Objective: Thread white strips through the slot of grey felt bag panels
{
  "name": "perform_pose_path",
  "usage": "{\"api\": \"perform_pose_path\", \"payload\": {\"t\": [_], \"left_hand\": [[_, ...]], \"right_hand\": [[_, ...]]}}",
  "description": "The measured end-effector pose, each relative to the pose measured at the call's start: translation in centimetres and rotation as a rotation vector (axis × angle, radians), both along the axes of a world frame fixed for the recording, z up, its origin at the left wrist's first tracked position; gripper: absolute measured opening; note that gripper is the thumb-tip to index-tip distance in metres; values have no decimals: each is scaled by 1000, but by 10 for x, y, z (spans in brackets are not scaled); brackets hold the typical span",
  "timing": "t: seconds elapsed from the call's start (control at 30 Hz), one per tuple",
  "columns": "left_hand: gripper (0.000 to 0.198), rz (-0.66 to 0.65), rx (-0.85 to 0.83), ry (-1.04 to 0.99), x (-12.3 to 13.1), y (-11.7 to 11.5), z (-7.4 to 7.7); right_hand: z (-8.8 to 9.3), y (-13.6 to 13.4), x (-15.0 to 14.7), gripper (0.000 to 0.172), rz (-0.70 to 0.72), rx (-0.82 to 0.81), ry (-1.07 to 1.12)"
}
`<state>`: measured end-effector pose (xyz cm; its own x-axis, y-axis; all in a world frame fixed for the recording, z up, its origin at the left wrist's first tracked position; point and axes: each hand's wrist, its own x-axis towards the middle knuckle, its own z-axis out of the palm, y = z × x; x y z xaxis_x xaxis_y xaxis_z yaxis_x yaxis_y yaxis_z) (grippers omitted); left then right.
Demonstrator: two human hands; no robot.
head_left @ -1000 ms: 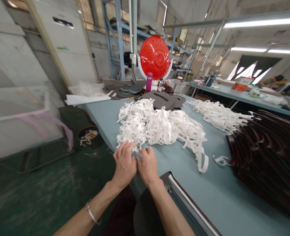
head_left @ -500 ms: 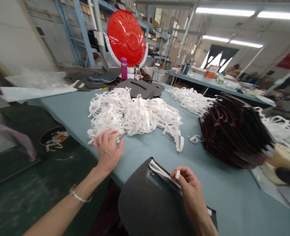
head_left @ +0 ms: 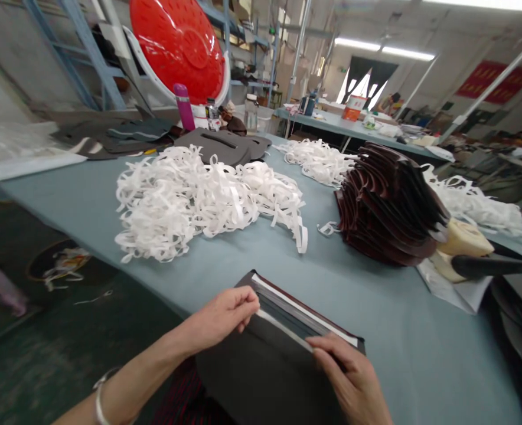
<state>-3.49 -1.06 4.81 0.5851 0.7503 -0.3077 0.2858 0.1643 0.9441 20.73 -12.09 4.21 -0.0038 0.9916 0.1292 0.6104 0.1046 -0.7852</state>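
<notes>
Workroom under strip lights (head_left: 384, 47), with a long blue-grey table (head_left: 389, 319) running away from my position. At the far end, a red colander (head_left: 176, 50) stands propped behind a purple flask (head_left: 181, 106), and grey panels (head_left: 217, 147) lie flat just beside them. Mid-table, a large heap of white tape (head_left: 185, 203) sits left of centre, with a smaller heap (head_left: 318, 162) beyond it. To the right stands a fanned stack of brown panels (head_left: 387, 203), a cream foam pad (head_left: 462, 239) just beside it.

At the near table edge lies one dark panel (head_left: 247, 372), overhanging toward my lap, a white strip (head_left: 283, 316) running along its slot. Left hand (head_left: 219, 319) is grasping the panel's left edge, fingers curled over it beside the strip. Right hand (head_left: 349, 378) is grasping its lower right edge, fingers spread on top. Neither hand is clenched. A metal bangle (head_left: 99, 401) sits on the left wrist.
</notes>
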Motion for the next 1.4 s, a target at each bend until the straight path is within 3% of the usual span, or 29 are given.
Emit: {"api": "perform_pose_path", "payload": {"t": [0.13,0.33,0.5,0.63,0.77,1.1,1.4], "left_hand": [[26,-53,120,189,-1,-7,-9],[25,109,306,407,11,-3,-15],[24,91,248,371,11,2,-16],[19,173,320,510,12,3,-15],[19,153,315,514,12,6,-13],[17,209,318,564,10,20,-18],[13,217,345,604,12,21,-22]], "right_hand": [[-12,-22,22,24,23,-61,-53],[-27,-28,26,37,-321,-172,-332],[-29,-37,36,32,-263,-202,-289],[-31,-47,40,38,-360,-377,-296],[-34,-51,36,40,-396,-402,-267],[-26,-23,27,37,-436,-379,-338],[-25,-24,27,38,-452,-432,-273]]}}
